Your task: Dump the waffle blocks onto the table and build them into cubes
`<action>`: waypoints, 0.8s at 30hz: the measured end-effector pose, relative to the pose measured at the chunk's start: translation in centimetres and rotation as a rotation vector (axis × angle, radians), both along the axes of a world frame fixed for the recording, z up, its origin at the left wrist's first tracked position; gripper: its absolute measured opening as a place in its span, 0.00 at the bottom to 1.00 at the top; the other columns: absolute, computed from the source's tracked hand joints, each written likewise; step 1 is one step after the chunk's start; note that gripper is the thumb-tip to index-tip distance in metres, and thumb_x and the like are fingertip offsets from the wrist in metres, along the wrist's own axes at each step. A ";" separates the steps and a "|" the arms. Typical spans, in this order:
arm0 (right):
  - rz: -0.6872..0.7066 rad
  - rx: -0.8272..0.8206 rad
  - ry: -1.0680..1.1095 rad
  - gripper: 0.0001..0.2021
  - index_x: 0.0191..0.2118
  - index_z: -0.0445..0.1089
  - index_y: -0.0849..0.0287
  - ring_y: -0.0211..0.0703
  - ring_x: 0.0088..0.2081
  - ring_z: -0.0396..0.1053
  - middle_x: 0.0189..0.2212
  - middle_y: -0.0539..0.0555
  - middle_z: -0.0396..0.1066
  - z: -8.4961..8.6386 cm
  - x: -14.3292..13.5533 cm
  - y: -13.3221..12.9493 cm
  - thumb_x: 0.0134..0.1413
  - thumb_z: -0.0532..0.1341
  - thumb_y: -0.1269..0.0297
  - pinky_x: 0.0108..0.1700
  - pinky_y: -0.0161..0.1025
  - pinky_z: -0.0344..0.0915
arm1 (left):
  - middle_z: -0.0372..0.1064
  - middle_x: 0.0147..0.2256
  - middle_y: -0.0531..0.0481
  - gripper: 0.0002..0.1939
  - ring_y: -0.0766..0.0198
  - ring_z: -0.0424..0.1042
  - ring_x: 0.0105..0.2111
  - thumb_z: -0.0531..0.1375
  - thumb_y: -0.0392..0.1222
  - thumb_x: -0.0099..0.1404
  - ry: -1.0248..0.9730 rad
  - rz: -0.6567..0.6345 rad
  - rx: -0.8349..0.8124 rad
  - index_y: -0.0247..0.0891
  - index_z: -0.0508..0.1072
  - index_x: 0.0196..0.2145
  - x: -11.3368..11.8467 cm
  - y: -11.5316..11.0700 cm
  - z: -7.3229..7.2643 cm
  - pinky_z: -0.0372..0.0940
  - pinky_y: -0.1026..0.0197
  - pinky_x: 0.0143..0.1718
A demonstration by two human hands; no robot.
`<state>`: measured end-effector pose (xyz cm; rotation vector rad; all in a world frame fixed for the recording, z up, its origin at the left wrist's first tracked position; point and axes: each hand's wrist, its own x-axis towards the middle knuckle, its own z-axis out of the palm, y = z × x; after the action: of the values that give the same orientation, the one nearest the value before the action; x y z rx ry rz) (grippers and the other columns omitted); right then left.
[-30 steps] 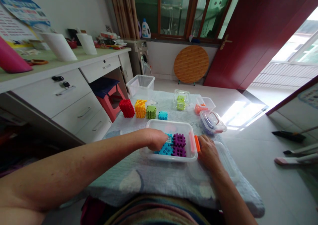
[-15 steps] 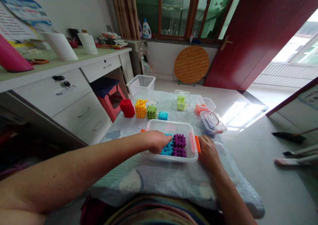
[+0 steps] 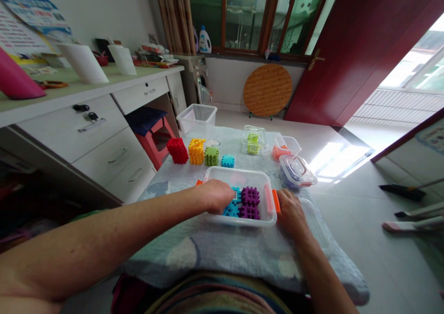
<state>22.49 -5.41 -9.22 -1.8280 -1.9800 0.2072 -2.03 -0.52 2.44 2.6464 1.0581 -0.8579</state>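
A clear plastic box [image 3: 239, 222] stands on the cloth-covered table, with purple pieces [image 3: 250, 196] on its right and blue pieces [image 3: 231, 210] beside them. My left hand [image 3: 219, 196] reaches into the box's left part over the blue pieces; its fingertips are hidden, so I cannot see what they hold. My right hand [image 3: 289, 210] is closed around the orange handle [image 3: 276, 201] at the box's right end. Behind the box stand stacks of red pieces [image 3: 177, 150], yellow pieces [image 3: 196, 151], green pieces [image 3: 211, 156] and a small blue stack [image 3: 228, 161].
An open clear bin [image 3: 197, 120] stands at the table's back left. Small containers hold light-green pieces [image 3: 253, 143] and orange pieces [image 3: 280, 152]; a lidded one [image 3: 297, 170] sits near them. A clear lid [image 3: 314, 224] lies at right, partly under my right hand.
My left hand has shifted slightly left inside the box, and more of the blue pieces shows. My right hand has stayed on the handle.
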 end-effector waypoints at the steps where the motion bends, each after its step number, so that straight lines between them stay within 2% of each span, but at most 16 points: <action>1: 0.000 0.003 0.000 0.09 0.33 0.70 0.55 0.44 0.38 0.65 0.35 0.54 0.70 0.0 0.0 0.0 0.60 0.54 0.64 0.42 0.39 0.58 | 0.76 0.42 0.35 0.16 0.48 0.76 0.42 0.62 0.39 0.57 0.002 0.006 0.004 0.36 0.76 0.44 0.0 0.0 0.0 0.70 0.56 0.39; 7: 0.001 -0.003 0.003 0.08 0.34 0.70 0.55 0.45 0.38 0.66 0.35 0.54 0.71 0.0 0.0 0.0 0.59 0.54 0.65 0.42 0.39 0.58 | 0.77 0.41 0.33 0.16 0.46 0.76 0.41 0.61 0.43 0.57 -0.056 0.031 -0.005 0.34 0.78 0.42 0.1 0.3 -0.8 0.70 0.54 0.39; 12: 0.001 0.006 0.001 0.08 0.36 0.71 0.55 0.45 0.40 0.66 0.37 0.55 0.71 -0.2 0.1 0.0 0.60 0.54 0.64 0.43 0.39 0.58 | 0.78 0.38 0.37 0.14 0.50 0.76 0.39 0.63 0.45 0.55 -0.118 0.116 -0.028 0.36 0.79 0.38 0.6 0.3 -1.8 0.69 0.59 0.39; 16: 0.003 -0.015 -0.011 0.08 0.35 0.70 0.55 0.45 0.39 0.66 0.36 0.54 0.70 -0.2 0.1 0.0 0.60 0.54 0.64 0.43 0.39 0.58 | 0.77 0.38 0.36 0.16 0.48 0.76 0.39 0.63 0.47 0.55 -0.123 0.172 -0.017 0.36 0.79 0.38 0.9 0.2 -2.2 0.69 0.57 0.39; 21: 0.008 -0.004 0.001 0.08 0.34 0.70 0.56 0.44 0.39 0.65 0.36 0.54 0.70 -0.2 0.1 0.0 0.60 0.54 0.65 0.43 0.39 0.58 | 0.77 0.41 0.34 0.16 0.46 0.76 0.42 0.60 0.45 0.58 -0.114 0.168 -0.002 0.35 0.78 0.41 0.6 0.4 -1.4 0.69 0.54 0.41; 24: 0.009 -0.002 -0.002 0.08 0.33 0.70 0.55 0.44 0.38 0.66 0.36 0.54 0.70 -0.2 0.1 0.0 0.60 0.54 0.65 0.42 0.39 0.58 | 0.75 0.44 0.30 0.19 0.46 0.75 0.44 0.55 0.40 0.62 -0.124 0.179 0.000 0.30 0.73 0.48 0.3 0.6 -0.6 0.69 0.53 0.41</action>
<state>22.60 -5.38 -9.38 -1.8217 -1.9900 0.2102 -1.73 0.05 1.87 2.5196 1.2386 -0.6494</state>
